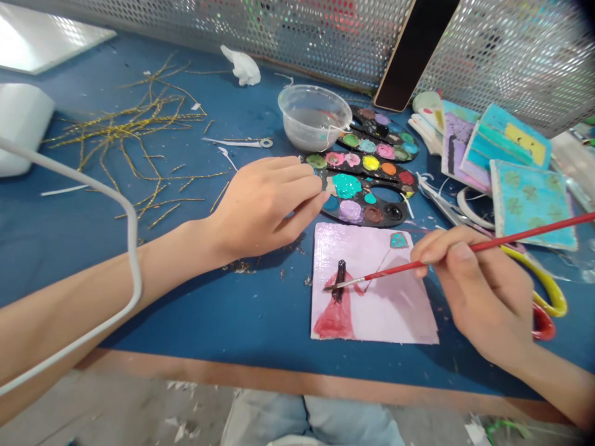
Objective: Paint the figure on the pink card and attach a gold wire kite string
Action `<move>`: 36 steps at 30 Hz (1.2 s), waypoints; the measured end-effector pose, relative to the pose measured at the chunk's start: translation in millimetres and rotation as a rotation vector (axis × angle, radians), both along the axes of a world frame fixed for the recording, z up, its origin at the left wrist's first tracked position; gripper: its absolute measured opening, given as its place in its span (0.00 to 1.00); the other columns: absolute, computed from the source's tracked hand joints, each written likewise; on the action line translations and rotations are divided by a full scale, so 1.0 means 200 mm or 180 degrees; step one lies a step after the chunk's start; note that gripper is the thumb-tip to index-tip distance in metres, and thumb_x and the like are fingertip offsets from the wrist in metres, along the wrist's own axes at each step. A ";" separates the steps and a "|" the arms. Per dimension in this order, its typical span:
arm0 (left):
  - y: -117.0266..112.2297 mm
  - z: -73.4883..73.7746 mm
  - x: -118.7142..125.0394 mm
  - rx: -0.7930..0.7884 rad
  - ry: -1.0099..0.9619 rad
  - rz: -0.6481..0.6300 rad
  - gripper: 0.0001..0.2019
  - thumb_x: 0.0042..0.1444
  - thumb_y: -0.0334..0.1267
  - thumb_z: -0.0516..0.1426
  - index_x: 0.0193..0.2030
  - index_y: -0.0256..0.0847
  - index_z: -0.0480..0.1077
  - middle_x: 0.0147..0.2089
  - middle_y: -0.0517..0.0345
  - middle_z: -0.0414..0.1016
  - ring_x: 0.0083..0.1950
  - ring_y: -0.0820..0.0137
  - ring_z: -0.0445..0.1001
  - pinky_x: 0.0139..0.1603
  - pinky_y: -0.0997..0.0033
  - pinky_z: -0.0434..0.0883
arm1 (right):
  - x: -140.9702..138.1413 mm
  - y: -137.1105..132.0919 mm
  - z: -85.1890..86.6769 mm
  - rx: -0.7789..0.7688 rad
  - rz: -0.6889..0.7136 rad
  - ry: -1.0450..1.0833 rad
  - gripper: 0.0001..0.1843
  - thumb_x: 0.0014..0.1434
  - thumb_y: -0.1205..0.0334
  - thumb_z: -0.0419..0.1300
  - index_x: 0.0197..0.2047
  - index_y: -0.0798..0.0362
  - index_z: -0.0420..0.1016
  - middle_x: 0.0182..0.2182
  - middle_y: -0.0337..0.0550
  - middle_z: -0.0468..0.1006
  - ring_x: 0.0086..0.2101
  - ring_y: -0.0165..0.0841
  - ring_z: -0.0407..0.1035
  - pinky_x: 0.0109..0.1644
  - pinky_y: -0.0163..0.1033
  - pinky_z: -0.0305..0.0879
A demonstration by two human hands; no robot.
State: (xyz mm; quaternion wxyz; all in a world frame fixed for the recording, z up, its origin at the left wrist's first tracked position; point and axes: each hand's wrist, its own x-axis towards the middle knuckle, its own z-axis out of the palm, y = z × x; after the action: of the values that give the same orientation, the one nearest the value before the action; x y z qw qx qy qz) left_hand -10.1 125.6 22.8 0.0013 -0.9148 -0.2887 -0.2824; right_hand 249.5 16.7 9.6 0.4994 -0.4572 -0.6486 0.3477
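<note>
My right hand (478,285) grips a thin red paintbrush (404,267) in a pen hold. Its dark bristle tip touches a pink-lilac square panel (385,316) lying on the table. Painted on the panel are a reddish dress-like shape, a black upright stroke over it, and a small teal shape joined by a thin line. My left hand (269,201) rests palm down, fingers curled together at the left edge of the front paint palette (372,201). Its fingertips are partly hidden, so I cannot see what they hold, if anything.
Behind the front palette are a second palette (404,133) and a clear plastic bowl (316,124). Painted squares (532,198) and scissors (543,291) lie at right. Gold twisted strands (125,124) spread at left; a white cable (132,248) crosses before my left arm. A perforated metal screen (325,37) stands behind.
</note>
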 end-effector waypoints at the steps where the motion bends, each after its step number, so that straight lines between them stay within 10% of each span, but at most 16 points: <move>1: 0.00 0.00 0.00 0.0005 0.0008 -0.0005 0.19 0.68 0.42 0.44 0.26 0.42 0.63 0.26 0.58 0.64 0.36 0.65 0.75 0.39 0.60 0.72 | 0.00 0.00 0.00 -0.0021 0.0023 -0.0023 0.14 0.72 0.61 0.50 0.38 0.47 0.77 0.31 0.41 0.71 0.33 0.33 0.67 0.38 0.42 0.64; 24: 0.01 0.00 -0.01 0.0040 0.0104 0.0082 0.16 0.68 0.40 0.45 0.28 0.42 0.64 0.28 0.57 0.65 0.34 0.66 0.70 0.39 0.62 0.68 | 0.04 0.10 0.00 0.0903 -0.0526 0.0374 0.10 0.68 0.63 0.56 0.37 0.50 0.77 0.30 0.40 0.74 0.28 0.30 0.69 0.32 0.40 0.65; 36: 0.05 0.00 -0.08 0.0348 0.0053 0.0394 0.10 0.68 0.33 0.48 0.34 0.39 0.65 0.33 0.54 0.69 0.36 0.66 0.65 0.40 0.65 0.66 | 0.08 0.58 0.32 0.1261 -0.0337 -0.1806 0.13 0.70 0.57 0.52 0.39 0.50 0.75 0.35 0.43 0.80 0.36 0.36 0.75 0.42 0.42 0.68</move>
State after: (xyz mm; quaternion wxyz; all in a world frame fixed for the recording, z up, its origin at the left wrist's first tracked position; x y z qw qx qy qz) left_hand -26.0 135.3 23.6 0.0710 -0.8961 -0.3288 -0.2895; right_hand 266.0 132.0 74.4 0.3956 -0.4628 -0.7919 0.0478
